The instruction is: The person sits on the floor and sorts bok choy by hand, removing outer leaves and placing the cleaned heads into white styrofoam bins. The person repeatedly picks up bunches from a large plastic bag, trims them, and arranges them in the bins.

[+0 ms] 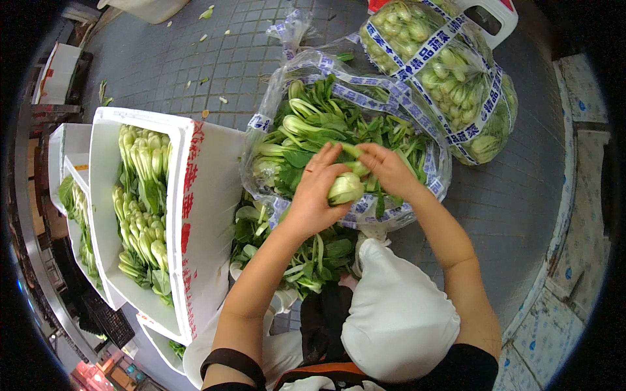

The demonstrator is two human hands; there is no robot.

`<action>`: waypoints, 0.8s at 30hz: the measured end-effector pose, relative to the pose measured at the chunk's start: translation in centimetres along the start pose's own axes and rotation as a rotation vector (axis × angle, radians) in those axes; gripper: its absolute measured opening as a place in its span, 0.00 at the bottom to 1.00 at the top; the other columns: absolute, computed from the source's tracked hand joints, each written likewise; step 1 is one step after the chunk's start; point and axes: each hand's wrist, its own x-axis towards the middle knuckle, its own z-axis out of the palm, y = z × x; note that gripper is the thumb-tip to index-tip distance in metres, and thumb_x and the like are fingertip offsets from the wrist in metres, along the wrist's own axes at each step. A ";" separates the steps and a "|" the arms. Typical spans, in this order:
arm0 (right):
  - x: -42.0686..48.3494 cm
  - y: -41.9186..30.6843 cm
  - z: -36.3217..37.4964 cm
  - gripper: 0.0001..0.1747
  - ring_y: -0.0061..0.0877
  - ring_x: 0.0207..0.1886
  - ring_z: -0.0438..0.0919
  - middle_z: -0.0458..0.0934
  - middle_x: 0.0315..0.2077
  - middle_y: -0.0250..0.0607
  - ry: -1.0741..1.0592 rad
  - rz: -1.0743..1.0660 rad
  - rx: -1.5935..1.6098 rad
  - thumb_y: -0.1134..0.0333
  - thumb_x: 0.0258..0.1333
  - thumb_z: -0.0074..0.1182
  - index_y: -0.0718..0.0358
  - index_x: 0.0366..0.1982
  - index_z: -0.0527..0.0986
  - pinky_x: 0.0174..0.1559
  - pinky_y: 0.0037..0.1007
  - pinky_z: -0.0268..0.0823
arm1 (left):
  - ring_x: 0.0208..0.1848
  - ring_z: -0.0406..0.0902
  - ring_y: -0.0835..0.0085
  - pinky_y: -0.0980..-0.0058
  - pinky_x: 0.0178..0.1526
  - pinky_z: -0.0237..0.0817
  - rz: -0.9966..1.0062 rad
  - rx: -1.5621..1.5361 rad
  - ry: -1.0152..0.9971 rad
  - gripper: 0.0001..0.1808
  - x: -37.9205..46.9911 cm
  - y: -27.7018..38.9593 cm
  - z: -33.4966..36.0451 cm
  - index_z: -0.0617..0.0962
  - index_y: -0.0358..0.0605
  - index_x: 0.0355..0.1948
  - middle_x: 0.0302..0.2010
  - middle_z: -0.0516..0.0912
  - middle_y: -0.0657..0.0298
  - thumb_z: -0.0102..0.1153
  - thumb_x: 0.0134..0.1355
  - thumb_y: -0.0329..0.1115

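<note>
My left hand is closed around a head of bok choy, its pale base turned towards me. The fingers of my right hand pinch a green stalk just beyond that head; whether the stalk is still joined to it I cannot tell. Both hands are over an opened clear plastic bag printed with blue-and-white strips. Inside it lie several heads of leafy bok choy. Loose green leaves are heaped below the bag, partly hidden by my left forearm.
To the left stands a white foam box with red writing, holding rows of bok choy. More foam boxes stand behind it. A full bag of greens sits at upper right beside a white plastic jug. Leaf scraps litter the tiled floor.
</note>
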 end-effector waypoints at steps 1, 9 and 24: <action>-0.6 -0.7 1.7 0.22 0.15 0.32 0.74 0.76 0.34 0.32 -0.024 -0.006 0.026 0.56 0.64 0.45 0.66 0.50 0.69 0.34 0.21 0.67 | 0.65 0.57 0.49 0.60 0.63 0.52 0.013 0.037 -0.010 0.30 -0.2 -0.1 0.2 0.71 0.47 0.46 0.63 0.63 0.49 0.65 0.38 0.27; -3.3 -0.7 4.2 0.17 0.17 0.20 0.68 0.71 0.18 0.29 0.202 0.021 0.052 0.66 0.61 0.49 0.61 0.50 0.70 0.24 0.21 0.61 | 0.43 0.77 0.60 0.69 0.46 0.68 -0.442 -0.320 0.041 0.30 -3.2 -0.5 0.6 0.70 0.47 0.49 0.42 0.80 0.58 0.64 0.41 0.25; 13.4 5.2 5.3 0.14 0.42 0.44 0.73 0.72 0.41 0.45 0.230 -0.273 -1.000 0.66 0.50 0.56 0.64 0.40 0.73 0.44 0.40 0.67 | 0.56 0.70 0.51 0.57 0.58 0.63 -0.553 -1.612 0.334 0.38 -5.3 -6.4 -3.7 0.64 0.53 0.60 0.57 0.69 0.49 0.66 0.47 0.36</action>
